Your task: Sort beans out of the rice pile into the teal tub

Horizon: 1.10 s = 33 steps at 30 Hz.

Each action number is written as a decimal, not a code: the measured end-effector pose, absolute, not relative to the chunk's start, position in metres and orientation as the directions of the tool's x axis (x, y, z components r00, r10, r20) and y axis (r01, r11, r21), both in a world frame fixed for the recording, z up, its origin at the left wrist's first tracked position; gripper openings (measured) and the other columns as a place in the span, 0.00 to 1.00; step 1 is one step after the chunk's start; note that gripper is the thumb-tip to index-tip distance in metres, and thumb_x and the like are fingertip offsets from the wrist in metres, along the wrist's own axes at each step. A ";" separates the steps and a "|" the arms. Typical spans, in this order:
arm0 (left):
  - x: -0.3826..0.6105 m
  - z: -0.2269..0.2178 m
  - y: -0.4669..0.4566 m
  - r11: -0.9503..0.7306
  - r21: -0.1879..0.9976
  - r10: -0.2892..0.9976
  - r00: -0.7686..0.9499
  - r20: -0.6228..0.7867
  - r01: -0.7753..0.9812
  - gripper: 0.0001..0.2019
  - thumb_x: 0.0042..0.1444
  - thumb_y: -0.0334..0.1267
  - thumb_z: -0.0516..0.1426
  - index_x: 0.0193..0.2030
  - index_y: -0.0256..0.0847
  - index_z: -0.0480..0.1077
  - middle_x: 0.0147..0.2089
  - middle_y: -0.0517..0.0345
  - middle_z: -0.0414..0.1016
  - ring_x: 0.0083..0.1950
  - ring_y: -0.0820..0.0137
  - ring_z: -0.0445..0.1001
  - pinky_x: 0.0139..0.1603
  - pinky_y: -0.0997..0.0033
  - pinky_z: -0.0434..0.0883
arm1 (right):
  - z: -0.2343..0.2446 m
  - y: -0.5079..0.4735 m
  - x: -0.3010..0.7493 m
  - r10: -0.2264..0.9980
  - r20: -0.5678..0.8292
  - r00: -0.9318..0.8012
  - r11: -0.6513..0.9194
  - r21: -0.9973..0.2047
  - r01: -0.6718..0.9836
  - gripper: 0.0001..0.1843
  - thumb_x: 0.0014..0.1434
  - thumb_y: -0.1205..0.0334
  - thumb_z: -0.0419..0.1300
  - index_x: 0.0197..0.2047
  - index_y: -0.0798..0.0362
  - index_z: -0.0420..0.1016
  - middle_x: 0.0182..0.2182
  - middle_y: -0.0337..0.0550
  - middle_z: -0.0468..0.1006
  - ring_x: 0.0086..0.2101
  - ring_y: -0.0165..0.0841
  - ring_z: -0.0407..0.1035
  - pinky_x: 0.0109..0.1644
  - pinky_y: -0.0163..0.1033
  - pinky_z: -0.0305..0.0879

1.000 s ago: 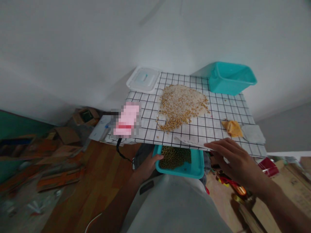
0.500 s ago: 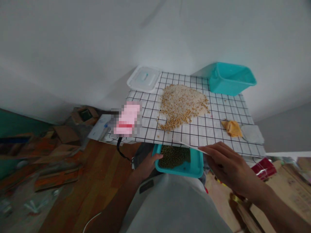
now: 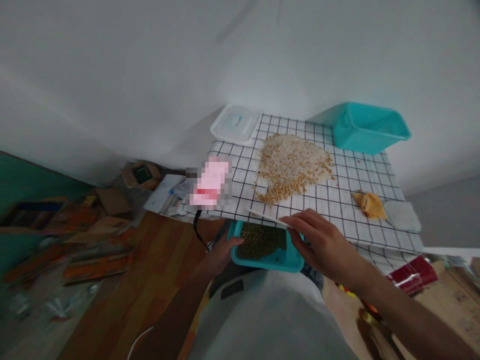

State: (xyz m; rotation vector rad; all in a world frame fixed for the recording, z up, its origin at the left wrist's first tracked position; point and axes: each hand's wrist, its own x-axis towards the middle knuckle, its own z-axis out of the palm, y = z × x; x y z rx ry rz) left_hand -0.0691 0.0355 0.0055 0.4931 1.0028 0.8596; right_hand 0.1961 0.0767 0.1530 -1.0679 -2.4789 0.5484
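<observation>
A small teal tray (image 3: 292,262) with green beans (image 3: 261,241) sits just under the near edge of the checked tablecloth (image 3: 337,200). My left hand (image 3: 218,255) grips the tray's left rim. My right hand (image 3: 322,243) reaches over the tray's right side, fingers closed on a thin white card (image 3: 264,217) lying at the table edge. On the cloth lies a pile of rice and yellow beans (image 3: 294,165).
A teal bin (image 3: 369,127) stands at the back right, a clear lidded box (image 3: 236,122) at the back left. A yellow crumpled scrap (image 3: 370,205) and a grey cloth (image 3: 403,216) lie at the right. Cardboard and clutter cover the wooden floor at left.
My right hand has slid the white card leftward along the table's near edge, over the tray. My left hand stays on the tray's rim. The view has shifted a little to the left.
</observation>
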 end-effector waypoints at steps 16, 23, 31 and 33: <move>-0.076 0.018 0.042 0.630 0.635 0.772 0.278 -0.571 -0.447 0.21 0.56 0.36 0.61 0.58 0.38 0.71 0.50 0.49 0.84 0.49 0.57 0.82 0.54 0.58 0.74 | 0.149 0.083 0.231 0.791 0.237 -0.564 0.610 -0.385 0.693 0.16 0.66 0.68 0.54 0.56 0.50 0.69 0.43 0.48 0.77 0.43 0.39 0.69 0.46 0.47 0.70; -0.069 0.022 0.042 0.607 0.631 0.793 0.306 -0.527 -0.484 0.21 0.58 0.36 0.59 0.59 0.38 0.70 0.53 0.46 0.82 0.56 0.54 0.79 0.57 0.53 0.73 | 0.146 0.151 0.250 0.781 0.329 -0.532 0.619 -0.291 0.729 0.13 0.68 0.63 0.52 0.53 0.53 0.71 0.42 0.50 0.78 0.44 0.41 0.72 0.49 0.51 0.71; -0.063 0.030 0.041 0.616 0.624 0.779 0.253 -0.573 -0.481 0.21 0.54 0.36 0.62 0.56 0.39 0.73 0.50 0.45 0.84 0.53 0.51 0.80 0.56 0.52 0.74 | 0.153 0.221 0.263 0.808 0.294 -0.511 0.587 -0.328 0.740 0.15 0.67 0.58 0.51 0.51 0.53 0.74 0.44 0.51 0.80 0.42 0.41 0.75 0.47 0.48 0.72; -0.061 0.025 0.041 0.611 0.626 0.778 0.224 -0.587 -0.484 0.21 0.53 0.36 0.62 0.55 0.40 0.73 0.50 0.46 0.83 0.54 0.51 0.80 0.54 0.52 0.75 | 0.159 0.233 0.264 0.814 0.278 -0.509 0.579 -0.327 0.747 0.15 0.67 0.58 0.51 0.50 0.53 0.75 0.43 0.50 0.81 0.39 0.39 0.75 0.43 0.44 0.71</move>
